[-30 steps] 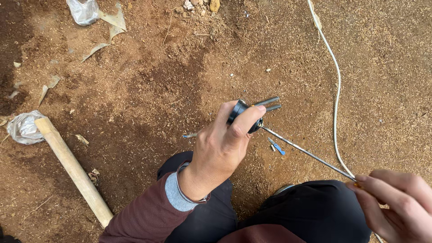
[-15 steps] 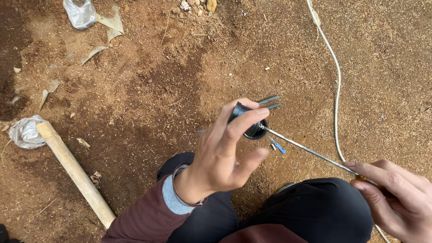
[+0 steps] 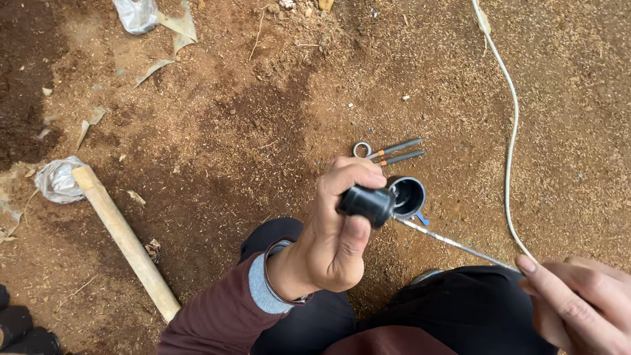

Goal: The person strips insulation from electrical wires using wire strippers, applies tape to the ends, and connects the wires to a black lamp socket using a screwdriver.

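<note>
Left hand [image 3: 335, 236] pinches a black cap [image 3: 367, 204] above the dirt; right hand [image 3: 582, 302] fingers pinch a thin rod [image 3: 453, 243] poking the black cup [image 3: 407, 196]. Risk: cap slips, falls into loose soil.

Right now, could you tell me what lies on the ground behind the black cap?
Behind the black cap in the left hand sits an open black cup; two grey pins lie beyond. The hand hides the ground underneath.
</note>
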